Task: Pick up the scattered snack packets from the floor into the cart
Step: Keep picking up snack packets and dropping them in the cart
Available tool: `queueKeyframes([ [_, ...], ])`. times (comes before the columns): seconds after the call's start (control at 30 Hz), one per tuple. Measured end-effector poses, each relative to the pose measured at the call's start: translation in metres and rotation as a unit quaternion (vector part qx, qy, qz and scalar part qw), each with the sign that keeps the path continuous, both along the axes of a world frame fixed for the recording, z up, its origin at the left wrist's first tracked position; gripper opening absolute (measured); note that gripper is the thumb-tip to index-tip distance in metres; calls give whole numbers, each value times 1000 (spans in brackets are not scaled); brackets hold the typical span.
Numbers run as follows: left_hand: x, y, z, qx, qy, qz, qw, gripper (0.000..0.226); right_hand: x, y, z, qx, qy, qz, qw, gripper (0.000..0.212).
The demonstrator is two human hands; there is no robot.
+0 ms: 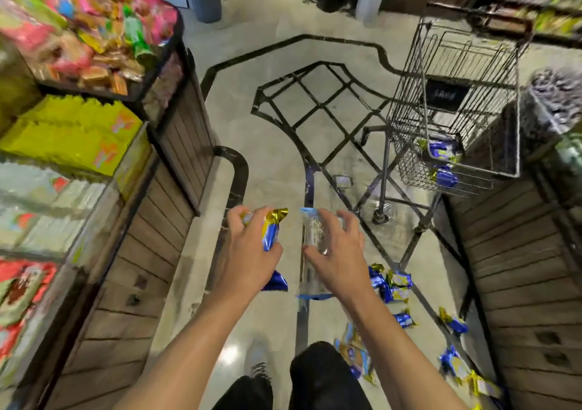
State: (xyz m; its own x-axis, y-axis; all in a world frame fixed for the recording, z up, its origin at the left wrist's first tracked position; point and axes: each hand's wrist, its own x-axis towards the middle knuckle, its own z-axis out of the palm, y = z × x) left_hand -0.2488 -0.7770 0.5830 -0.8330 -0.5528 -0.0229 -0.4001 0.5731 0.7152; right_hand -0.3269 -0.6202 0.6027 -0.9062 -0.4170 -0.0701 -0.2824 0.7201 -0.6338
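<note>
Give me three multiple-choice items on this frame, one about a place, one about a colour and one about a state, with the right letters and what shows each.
1. Where does the cart stand relative to the hands?
A. ahead and to the right
B. behind the person
C. on the left, against the shelves

2. What colours is the packet in the left hand?
A. red and white
B. blue and gold
C. green and black

3. What is the state of the right hand?
A. flat and empty
B. resting on the cart handle
C. gripping a clear packet

Key: 1 A, the wire cart sits up and right of both hands. 2 B, the blue and gold packet shows a gold crimped end above blue foil. 3 C, the fingers curl round a clear packet with blue ends.
</note>
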Motion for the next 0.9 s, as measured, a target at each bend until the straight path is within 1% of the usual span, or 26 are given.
queueKeyframes([
  [0.27,-134,-26,3,-17,-2,-30,999,61,-129,-25,-3,-12,10,-36,999,70],
  [0.53,-256,-40,6,-42,-7,-31,999,60,-256,-40,-1,-10,16,-16,1000,69],
  [0.73,-334,-51,18,-42,4,-42,998,59,-333,-50,2,-11,11,-36,999,68],
  [0.9,-398,-74,16,-32,7,-75,997,59,-392,-74,-3,-24,2,-60,998,68],
])
